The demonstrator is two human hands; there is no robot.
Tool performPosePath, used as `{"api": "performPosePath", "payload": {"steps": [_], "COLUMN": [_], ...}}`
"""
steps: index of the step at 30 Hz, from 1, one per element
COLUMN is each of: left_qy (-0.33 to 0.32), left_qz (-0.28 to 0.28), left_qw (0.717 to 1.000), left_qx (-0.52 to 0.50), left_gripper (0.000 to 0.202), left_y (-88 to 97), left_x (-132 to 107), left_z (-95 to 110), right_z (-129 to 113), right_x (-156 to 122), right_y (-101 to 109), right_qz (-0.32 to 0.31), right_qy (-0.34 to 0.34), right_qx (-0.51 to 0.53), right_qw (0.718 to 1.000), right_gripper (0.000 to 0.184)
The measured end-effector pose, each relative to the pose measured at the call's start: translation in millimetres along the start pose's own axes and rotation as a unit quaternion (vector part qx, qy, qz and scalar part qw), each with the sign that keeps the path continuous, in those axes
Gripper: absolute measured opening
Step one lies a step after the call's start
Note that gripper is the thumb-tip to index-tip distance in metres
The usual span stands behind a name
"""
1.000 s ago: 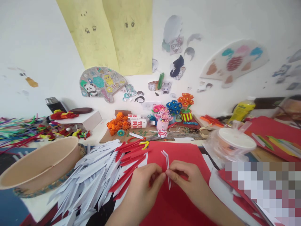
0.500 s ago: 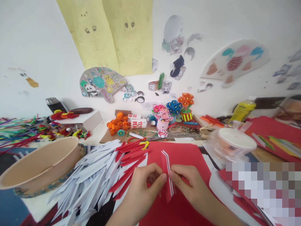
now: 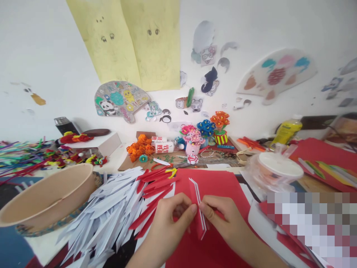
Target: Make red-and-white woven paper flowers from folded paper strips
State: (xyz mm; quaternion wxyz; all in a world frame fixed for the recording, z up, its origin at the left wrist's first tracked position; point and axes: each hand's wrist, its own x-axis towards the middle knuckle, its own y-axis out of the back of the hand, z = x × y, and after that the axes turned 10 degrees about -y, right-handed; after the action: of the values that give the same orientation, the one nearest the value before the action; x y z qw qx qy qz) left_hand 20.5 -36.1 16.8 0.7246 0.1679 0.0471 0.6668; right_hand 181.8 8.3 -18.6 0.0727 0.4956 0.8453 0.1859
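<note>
Both my hands pinch a narrow folded red paper strip with white edges, held upright over a large red paper sheet. My left hand grips it from the left with thumb and fingers closed. My right hand pinches it from the right. The strip's pointed ends stick out above and below my fingertips. Just left of my hands lie several folded red strips and a big heap of white folded strips.
A tan paper bowl sits at the left. A lidded plastic container stands at the right, with a yellow bottle behind. Small flower pots, glue bottles and pipe cleaners line the back by the wall.
The strip has been folded narrower and slid lower between my fingers; more of its red side now shows. My hands stayed in nearly the same place.
</note>
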Motion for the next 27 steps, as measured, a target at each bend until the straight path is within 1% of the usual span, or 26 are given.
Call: {"api": "performPosePath", "payload": {"steps": [7,16,23,27], "left_qy": [-0.006,-0.009,-0.008,-0.009], "left_qz": [-0.005,-0.005,-0.006,-0.008], "left_qw": [1.0,1.0,1.0,1.0], "left_qx": [0.002,0.0,0.003,0.003], "left_gripper": [0.028,0.029,0.032,0.034], "left_y": [-0.1,-0.4,-0.2,-0.6], "left_x": [-1.2,-0.9,-1.4,-1.3], "left_z": [2.5,-0.9,2.3,0.6], "right_z": [-5.7,-3.3,-2.2,-3.2], "right_x": [-0.8,1.2,1.0,0.3], "right_y": [1.8,2.4,2.0,1.7], "right_qz": [0.01,-0.01,0.002,0.012], "right_qy": [-0.003,0.005,0.011,0.014], "right_qx": [0.001,0.001,-0.013,-0.015], "right_qw": [1.0,1.0,1.0,1.0], "right_gripper": [0.047,0.048,0.048,0.048]}}
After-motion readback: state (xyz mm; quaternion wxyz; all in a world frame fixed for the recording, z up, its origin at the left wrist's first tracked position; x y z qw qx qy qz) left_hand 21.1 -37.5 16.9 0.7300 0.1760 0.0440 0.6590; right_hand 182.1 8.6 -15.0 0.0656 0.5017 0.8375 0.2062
